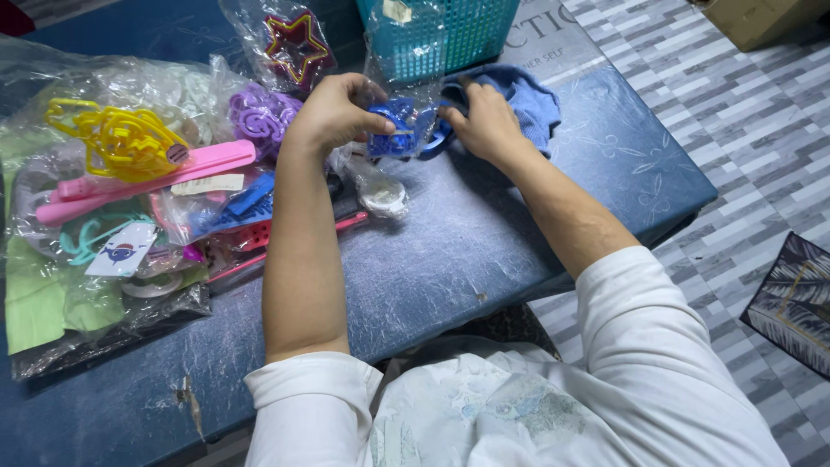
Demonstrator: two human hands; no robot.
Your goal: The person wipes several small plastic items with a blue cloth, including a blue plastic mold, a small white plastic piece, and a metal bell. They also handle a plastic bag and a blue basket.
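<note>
My left hand and my right hand meet at the far middle of a dark blue table. Between them is a blue plastic piece inside a clear plastic bag. The left hand pinches the bagged piece from the left. The right hand grips its right side, resting against a blue cloth. Part of the piece is hidden by my fingers.
A pile of bagged plastic items lies at the left: yellow shapes, a pink bar, a purple piece, a star-shaped one. A teal basket stands at the back. Patterned tile floor lies to the right.
</note>
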